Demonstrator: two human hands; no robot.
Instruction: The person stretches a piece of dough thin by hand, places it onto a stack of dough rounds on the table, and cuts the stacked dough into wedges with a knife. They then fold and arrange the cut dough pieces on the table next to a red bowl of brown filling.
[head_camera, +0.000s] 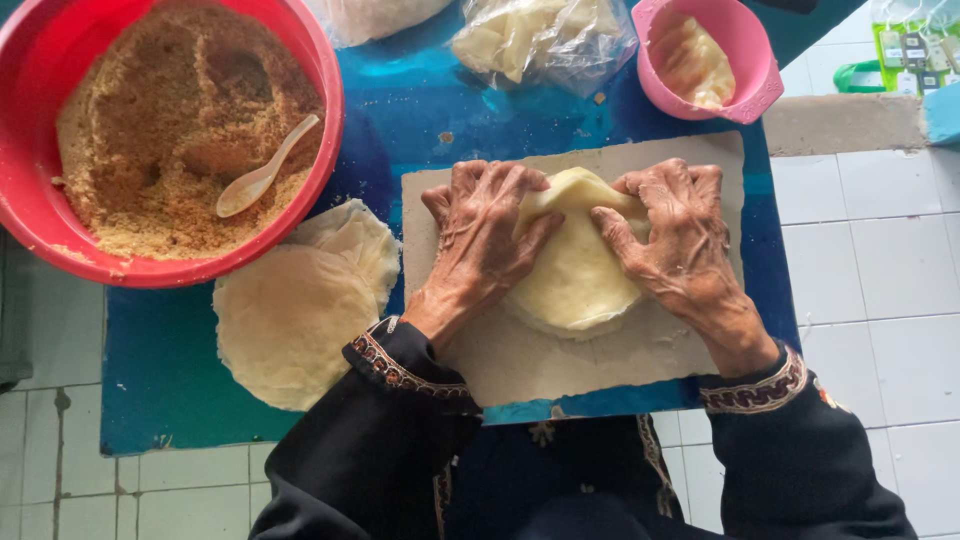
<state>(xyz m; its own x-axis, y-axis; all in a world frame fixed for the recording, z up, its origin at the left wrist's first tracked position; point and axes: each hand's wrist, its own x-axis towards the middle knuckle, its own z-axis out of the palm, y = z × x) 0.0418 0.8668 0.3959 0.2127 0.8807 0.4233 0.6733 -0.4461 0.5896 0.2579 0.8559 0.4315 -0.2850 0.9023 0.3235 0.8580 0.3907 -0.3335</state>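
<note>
- Two hands on one piece of work: our left hand (480, 240) and right hand (680, 235) both press down on a pale yellow dough round (575, 280), which lies on a grey board (560, 365) at the middle of the blue surface (170, 380).
- Left hand: fingers spread and curled over the round's upper left edge, pinching a fold of it; not fully closed, not flat either.
- Right hand: fingers bent over the upper right edge, likewise gripping a fold. The two sets of fingertips nearly meet at the top.
- The top rim of the round is turned inward under the fingers; the lower half lies flat on the board.
- Handling, our judgement: thin, soft, limp and light. It drapes and creases instead of holding shape, so it likely tears if pulled hard or lifted by one point.
- Best hold, we judge: at the rim, with several fingertips on each side, keeping the middle supported by the board.
- To the left, touching the board's edge or just beside it, a stack of flat wrappers (295, 315) lies on the surface.
- Upper left: a red basin (25, 210) of brown crumbly filling (150, 130) with a pale plastic spoon (262, 172) lying in it.
- Upper right: a pink bowl (755, 85) holding something pale; a clear bag (545, 40) of pale pieces lies beside it.
- Dark sleeves with patterned cuffs (755, 390) cover both wrists.
</note>
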